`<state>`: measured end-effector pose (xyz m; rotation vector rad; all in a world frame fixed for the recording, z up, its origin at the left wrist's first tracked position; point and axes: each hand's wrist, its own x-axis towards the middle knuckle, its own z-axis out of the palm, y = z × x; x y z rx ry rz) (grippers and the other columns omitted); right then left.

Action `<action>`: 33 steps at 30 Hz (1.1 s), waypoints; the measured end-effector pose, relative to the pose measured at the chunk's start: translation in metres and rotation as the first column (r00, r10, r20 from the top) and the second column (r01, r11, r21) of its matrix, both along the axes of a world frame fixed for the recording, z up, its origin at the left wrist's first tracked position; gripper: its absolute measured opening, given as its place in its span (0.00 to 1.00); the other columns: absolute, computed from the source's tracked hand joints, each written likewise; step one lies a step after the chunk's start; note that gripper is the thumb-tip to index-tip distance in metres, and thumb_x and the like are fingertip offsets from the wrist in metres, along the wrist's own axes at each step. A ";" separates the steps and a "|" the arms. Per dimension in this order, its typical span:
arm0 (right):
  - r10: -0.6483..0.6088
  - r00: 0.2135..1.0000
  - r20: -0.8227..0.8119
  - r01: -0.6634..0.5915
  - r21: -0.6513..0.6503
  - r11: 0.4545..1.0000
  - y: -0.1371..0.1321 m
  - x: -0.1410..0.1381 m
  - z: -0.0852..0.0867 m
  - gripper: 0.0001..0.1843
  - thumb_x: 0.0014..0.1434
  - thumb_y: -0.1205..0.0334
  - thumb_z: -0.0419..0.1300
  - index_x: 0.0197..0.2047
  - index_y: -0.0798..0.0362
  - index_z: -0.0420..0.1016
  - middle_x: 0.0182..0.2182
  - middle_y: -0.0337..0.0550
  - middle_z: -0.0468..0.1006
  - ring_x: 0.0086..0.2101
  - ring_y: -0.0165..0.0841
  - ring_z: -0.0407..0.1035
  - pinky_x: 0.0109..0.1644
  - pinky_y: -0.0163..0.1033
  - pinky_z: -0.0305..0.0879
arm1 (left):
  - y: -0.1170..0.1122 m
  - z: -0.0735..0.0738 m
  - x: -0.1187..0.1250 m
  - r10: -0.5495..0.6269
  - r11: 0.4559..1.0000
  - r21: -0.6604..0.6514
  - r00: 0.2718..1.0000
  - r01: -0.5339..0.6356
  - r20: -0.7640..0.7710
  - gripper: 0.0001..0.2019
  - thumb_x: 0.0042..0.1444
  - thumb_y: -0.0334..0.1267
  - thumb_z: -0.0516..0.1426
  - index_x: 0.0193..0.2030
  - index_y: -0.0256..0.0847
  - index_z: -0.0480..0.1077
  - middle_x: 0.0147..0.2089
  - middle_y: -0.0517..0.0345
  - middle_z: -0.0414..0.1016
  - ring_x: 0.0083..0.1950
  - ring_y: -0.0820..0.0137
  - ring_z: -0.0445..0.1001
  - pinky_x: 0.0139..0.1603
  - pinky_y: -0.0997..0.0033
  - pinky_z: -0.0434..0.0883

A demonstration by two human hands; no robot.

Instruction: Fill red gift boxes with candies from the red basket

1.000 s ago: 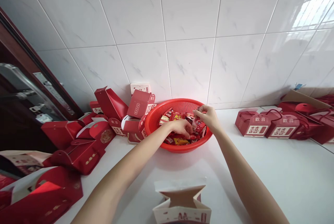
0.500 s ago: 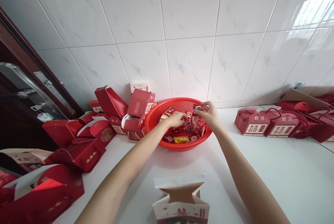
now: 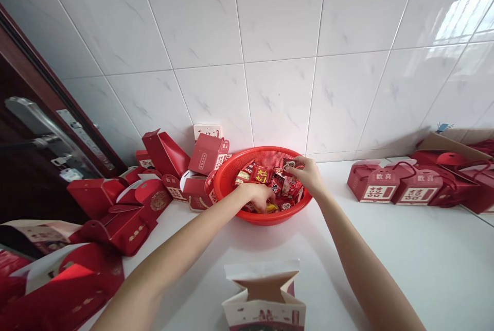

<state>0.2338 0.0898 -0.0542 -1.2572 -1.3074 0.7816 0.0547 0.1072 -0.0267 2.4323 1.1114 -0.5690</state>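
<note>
A red plastic basket (image 3: 266,219) full of wrapped candies (image 3: 276,187) stands against the wall. My left hand (image 3: 261,197) reaches in at the front, fingers curled down among the candies beside a yellow-wrapped candy (image 3: 272,208). Its fingertips are hidden, so what they grip does not show. At the basket's right side, my right hand (image 3: 310,174) pinches a dark-wrapped candy (image 3: 289,165) with white lettering. A red and gold candy (image 3: 261,175) lies behind my left hand. Closer to me, a white paper box (image 3: 264,313) with red print stands with its top open.
Red gift boxes (image 3: 206,153) crowd the left side, some open and tilted. Several closed red boxes (image 3: 377,187) with cord handles line the right by a cardboard carton (image 3: 443,141). A dark door (image 3: 34,166) with a metal handle is at far left. Tiled wall (image 3: 278,99) rises behind.
My left hand has moved down toward the front of the basket, uncovering the red and gold candy. My right hand stays at the right rim with the dark-wrapped candy, slightly lower.
</note>
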 end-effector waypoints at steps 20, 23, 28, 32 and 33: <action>0.000 0.998 0.064 0.002 -0.027 1.000 0.002 0.000 -0.004 0.07 0.44 0.59 0.62 0.28 0.52 0.75 0.29 0.41 0.79 0.29 0.35 0.71 0.32 0.39 0.66 | 0.007 -0.005 -0.013 0.046 0.895 0.444 0.999 -0.043 0.005 0.13 0.48 0.27 0.62 0.41 0.42 0.80 0.43 0.44 0.83 0.54 0.46 0.78 0.55 0.55 0.70; -0.005 0.997 0.077 0.007 -0.029 1.000 0.002 0.001 -0.004 0.06 0.44 0.59 0.62 0.26 0.53 0.75 0.26 0.39 0.78 0.27 0.34 0.69 0.32 0.39 0.64 | 0.007 -0.006 -0.011 0.048 0.899 0.435 0.999 -0.049 0.015 0.04 0.45 0.36 0.66 0.25 0.39 0.77 0.36 0.41 0.82 0.51 0.42 0.78 0.54 0.53 0.70; 0.000 0.996 0.086 0.002 -0.026 1.000 0.000 0.001 -0.002 0.06 0.44 0.59 0.63 0.23 0.52 0.72 0.22 0.35 0.73 0.25 0.31 0.64 0.30 0.38 0.60 | 0.011 -0.015 -0.007 0.048 0.899 0.428 0.993 -0.091 0.110 0.05 0.44 0.36 0.66 0.25 0.41 0.75 0.34 0.46 0.81 0.47 0.47 0.79 0.56 0.52 0.68; 0.006 0.997 0.074 -0.005 -0.020 1.000 -0.002 -0.001 0.000 0.09 0.44 0.59 0.65 0.20 0.51 0.69 0.18 0.32 0.68 0.23 0.29 0.59 0.30 0.38 0.56 | 0.015 -0.025 -0.006 0.058 0.912 0.383 0.969 -0.149 0.240 0.09 0.45 0.31 0.64 0.19 0.42 0.70 0.30 0.52 0.80 0.45 0.52 0.79 0.57 0.54 0.66; 0.006 0.998 0.064 -0.005 -0.017 1.000 -0.003 -0.001 0.000 0.09 0.43 0.58 0.65 0.21 0.51 0.69 0.18 0.32 0.68 0.23 0.30 0.60 0.30 0.38 0.56 | 0.016 -0.026 -0.008 0.070 0.913 0.368 0.956 -0.177 0.284 0.10 0.45 0.30 0.63 0.18 0.42 0.69 0.29 0.52 0.80 0.43 0.52 0.80 0.56 0.54 0.67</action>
